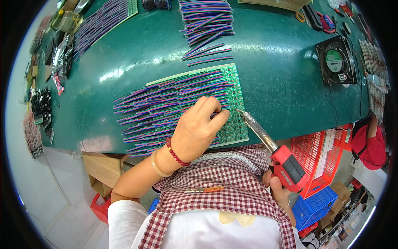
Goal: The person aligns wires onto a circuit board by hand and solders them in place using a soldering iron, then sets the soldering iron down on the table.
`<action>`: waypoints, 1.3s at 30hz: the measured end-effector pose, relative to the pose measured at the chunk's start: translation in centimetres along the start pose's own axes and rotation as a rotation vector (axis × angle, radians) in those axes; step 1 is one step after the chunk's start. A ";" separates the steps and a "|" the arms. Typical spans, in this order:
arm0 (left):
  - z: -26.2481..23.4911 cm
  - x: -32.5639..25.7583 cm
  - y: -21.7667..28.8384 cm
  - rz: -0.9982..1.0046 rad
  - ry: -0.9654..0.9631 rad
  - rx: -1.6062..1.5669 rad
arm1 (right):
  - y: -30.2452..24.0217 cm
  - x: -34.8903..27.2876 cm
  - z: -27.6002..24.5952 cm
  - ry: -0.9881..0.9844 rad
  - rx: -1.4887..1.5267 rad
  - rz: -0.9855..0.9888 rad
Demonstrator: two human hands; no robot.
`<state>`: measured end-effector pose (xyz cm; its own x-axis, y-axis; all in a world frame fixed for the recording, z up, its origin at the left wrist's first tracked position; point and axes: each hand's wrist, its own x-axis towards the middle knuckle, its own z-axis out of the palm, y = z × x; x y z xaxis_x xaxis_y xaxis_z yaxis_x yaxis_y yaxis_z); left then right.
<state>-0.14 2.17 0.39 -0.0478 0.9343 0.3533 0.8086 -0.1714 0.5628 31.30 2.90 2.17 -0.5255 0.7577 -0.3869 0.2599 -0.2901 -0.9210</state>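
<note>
A green circuit board panel (238, 89) lies near the table's front edge, its left part covered by rows of short multicoloured ribbon wires (166, 97). My left hand (198, 126) rests over these rows, thumb and forefinger pinched on the end of a ribbon wire beside the bare strip of the panel. The fingers hide most of that wire. My right hand (278, 189) grips a soldering iron (290, 168) with a red and black handle. Its metal tip points up and left, at the panel's right part, close to my left fingertips; whether it touches cannot be told.
Beyond the panel lies a stack of loose ribbon wires (206, 20). Another wired panel (103, 23) is at the far left. A black fan (336, 60) stands at the right with its cable trailing. Red crates (317, 157) and a blue crate (315, 207) sit below the table's right edge.
</note>
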 end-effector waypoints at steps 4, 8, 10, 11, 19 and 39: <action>0.0 0.0 0.0 0.000 0.001 0.006 | -0.1 0.0 0.0 0.002 0.096 0.024; 0.1 0.0 0.0 0.001 0.008 0.002 | 0.2 -0.2 -0.1 0.004 0.045 0.016; 0.1 0.1 0.0 0.002 0.015 0.002 | 0.4 -0.3 -0.2 -0.009 0.045 0.018; 0.1 0.1 0.0 0.003 0.015 0.003 | 0.5 -0.3 -0.2 -0.022 0.045 0.019; 0.2 0.1 0.1 0.015 0.015 0.025 | 0.5 0.0 0.2 -0.010 0.064 0.006; 0.2 -0.1 0.6 0.007 -0.003 0.104 | -0.3 0.3 0.9 -0.010 0.167 -0.030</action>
<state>0.47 2.03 0.51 -0.0405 0.9342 0.3546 0.8653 -0.1447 0.4800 30.37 2.69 2.32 -0.5388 0.7621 -0.3590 0.1066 -0.3611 -0.9264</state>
